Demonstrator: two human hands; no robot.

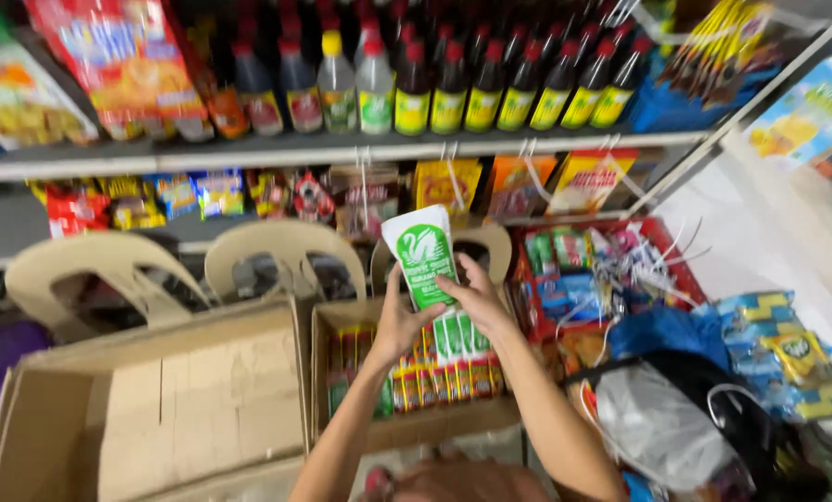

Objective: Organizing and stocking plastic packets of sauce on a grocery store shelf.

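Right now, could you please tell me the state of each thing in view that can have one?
Green and white pouch: upright, held by both hands.
Left hand: gripping the pouch.
Right hand: gripping the pouch.
Small carton: open, packed with pouches.
Large carton: open, empty.
Bottles: upright, capped, shelved.

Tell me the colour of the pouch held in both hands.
Green and white pouch, seen in the head view.

- Pouch sits between left hand and right hand, above a packet-filled carton.
- Empty carton lies left of it.
- Bottles stand on the shelf behind.
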